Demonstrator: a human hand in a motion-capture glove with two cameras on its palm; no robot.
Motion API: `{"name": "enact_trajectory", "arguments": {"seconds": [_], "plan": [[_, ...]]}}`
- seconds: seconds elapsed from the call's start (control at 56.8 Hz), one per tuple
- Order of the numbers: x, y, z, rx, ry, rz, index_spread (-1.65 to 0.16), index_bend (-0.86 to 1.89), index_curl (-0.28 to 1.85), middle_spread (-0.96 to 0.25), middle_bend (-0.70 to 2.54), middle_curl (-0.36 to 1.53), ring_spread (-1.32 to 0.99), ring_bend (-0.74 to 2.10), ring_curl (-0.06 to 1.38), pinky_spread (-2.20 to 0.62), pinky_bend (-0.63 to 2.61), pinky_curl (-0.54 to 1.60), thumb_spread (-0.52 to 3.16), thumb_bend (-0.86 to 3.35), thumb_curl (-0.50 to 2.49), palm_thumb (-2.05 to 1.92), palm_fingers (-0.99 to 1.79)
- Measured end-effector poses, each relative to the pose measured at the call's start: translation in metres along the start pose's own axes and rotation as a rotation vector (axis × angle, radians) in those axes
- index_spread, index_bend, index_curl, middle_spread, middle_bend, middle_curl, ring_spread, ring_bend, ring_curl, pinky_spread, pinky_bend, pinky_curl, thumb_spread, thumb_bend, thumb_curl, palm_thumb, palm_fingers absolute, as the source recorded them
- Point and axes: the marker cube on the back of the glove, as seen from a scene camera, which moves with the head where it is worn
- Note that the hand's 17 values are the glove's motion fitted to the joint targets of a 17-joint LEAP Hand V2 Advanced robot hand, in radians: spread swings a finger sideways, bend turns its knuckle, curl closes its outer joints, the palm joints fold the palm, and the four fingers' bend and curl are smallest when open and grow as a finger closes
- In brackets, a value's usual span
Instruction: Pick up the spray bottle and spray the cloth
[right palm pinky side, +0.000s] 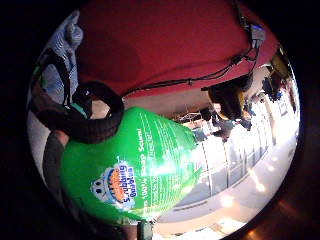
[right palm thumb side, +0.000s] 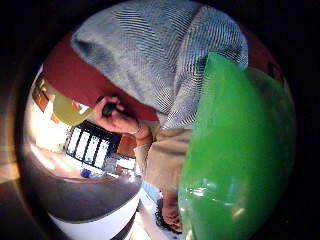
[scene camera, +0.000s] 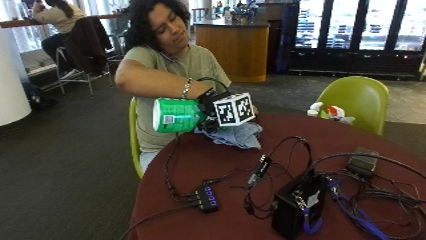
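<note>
In the outside view a person's gloved right hand (scene camera: 210, 106) grips a green spray bottle (scene camera: 176, 115) near its top. The bottle lies sideways in the air, its base pointing away from the table, just above a grey-blue cloth (scene camera: 234, 135). The cloth is bunched on the maroon round table (scene camera: 219, 165) at the edge nearest the person. In the little finger side palm view the green bottle (right palm pinky side: 135, 165) fills the middle, with a black-gloved finger (right palm pinky side: 92, 120) curled round it. The thumb side palm view shows the bottle (right palm thumb side: 240, 150) beside the striped cloth (right palm thumb side: 150, 50). The nozzle is hidden.
A black box (scene camera: 296, 205), a small hub (scene camera: 206, 197) and several cables cover the table's near half. A second spray bottle with a red and white head (scene camera: 329, 111) stands at the far edge, before a green chair (scene camera: 356, 97). A bare hand (right palm thumb side: 117, 117) shows beyond the cloth.
</note>
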Motion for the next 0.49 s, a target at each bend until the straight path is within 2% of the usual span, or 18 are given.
{"name": "enact_trajectory", "arguments": {"seconds": [0.141,0.264,0.369,0.493], "plan": [[0.001,-0.004,0.001,-0.031,-0.027,-0.003,-0.21,0.19,0.59,-0.14,0.57,0.55,-0.14,0.58,0.49,-0.12,0.36,0.42,0.60,-0.02,0.76,1.07,1.24],[-0.003,0.019,-0.012,0.025,-0.068,-0.069,-0.21,0.18,0.59,-0.14,0.57,0.55,-0.13,0.59,0.49,-0.11,0.35,0.43,0.62,-0.01,0.77,1.09,1.23],[-0.008,0.054,-0.030,0.120,-0.114,-0.179,-0.21,0.18,0.59,-0.13,0.57,0.55,-0.13,0.58,0.49,-0.10,0.34,0.42,0.63,-0.02,0.77,1.09,1.23],[-0.019,0.107,-0.053,0.292,-0.190,-0.378,-0.20,0.18,0.59,-0.13,0.57,0.56,-0.13,0.58,0.49,-0.09,0.34,0.43,0.64,-0.02,0.78,1.09,1.23]]}}
